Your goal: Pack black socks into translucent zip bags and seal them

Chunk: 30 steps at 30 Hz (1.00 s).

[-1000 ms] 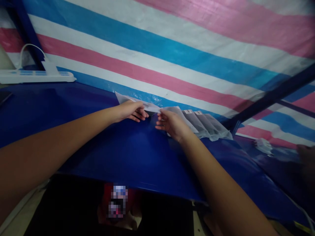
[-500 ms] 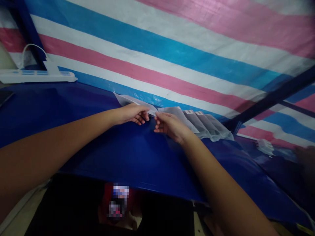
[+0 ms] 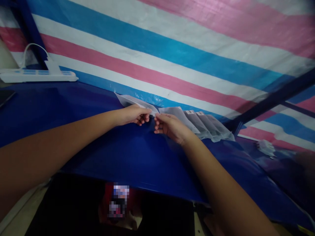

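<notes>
One pale bag (image 3: 133, 100) is being pinched at its right end by left hand (image 3: 136, 115) and right hand (image 3: 173, 127), apparently for steadiness; overlapping bags (image 3: 203, 125) are resting right, probably saving space.

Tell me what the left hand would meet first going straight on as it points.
Probably the right hand, whose fingertips face the left hand across a small gap at the edge of the pale bag; depth is hard to judge.

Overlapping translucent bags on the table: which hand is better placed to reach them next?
Probably the right hand: it is beside the overlapping translucent bags, while the left hand is farther away. Its fingers appear to pinch a separate bag, though, so they'd need freeing.
</notes>
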Motion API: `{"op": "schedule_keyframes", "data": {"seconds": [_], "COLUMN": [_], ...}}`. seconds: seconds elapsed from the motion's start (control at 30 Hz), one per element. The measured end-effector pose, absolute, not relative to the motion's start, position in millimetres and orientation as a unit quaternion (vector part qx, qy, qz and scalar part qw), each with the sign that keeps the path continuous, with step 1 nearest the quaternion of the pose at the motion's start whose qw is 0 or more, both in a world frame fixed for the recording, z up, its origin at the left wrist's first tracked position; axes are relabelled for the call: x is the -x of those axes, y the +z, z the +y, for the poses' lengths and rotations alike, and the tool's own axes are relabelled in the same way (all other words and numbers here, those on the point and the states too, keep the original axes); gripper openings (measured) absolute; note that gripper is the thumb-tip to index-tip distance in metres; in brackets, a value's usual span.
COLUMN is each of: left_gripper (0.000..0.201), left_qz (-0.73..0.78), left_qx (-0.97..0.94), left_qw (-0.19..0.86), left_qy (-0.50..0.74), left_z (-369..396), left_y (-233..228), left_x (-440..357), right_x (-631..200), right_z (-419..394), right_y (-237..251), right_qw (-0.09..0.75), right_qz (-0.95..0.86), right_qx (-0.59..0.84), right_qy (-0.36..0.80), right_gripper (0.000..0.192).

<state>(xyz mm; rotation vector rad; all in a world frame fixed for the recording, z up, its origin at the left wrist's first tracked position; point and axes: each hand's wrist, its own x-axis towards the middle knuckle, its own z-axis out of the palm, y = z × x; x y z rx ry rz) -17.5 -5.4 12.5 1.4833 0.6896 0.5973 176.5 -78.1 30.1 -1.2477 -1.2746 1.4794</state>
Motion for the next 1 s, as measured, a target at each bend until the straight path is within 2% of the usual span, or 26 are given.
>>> {"op": "schedule_keyframes", "data": {"seconds": [0.7, 1.0], "left_gripper": [0.041, 0.051], "left_qz": [0.324, 0.307], "left_qx": [-0.667, -0.651], "left_qw": [0.605, 0.628], "left_qy": [0.291, 0.294], "left_z": [-19.5, -21.0], "left_y": [19.0, 13.8], "left_x": [11.1, 5.3], "right_x": [-168.1, -165.3], "right_z": [-82.0, -82.8], "right_y": [31.5, 28.1], "right_qw": [0.417, 0.429], "right_qz": [-0.502, -0.497], "right_qx": [0.52, 0.487], "right_qy": [0.551, 0.575], "right_gripper": [0.025, 0.025]}}
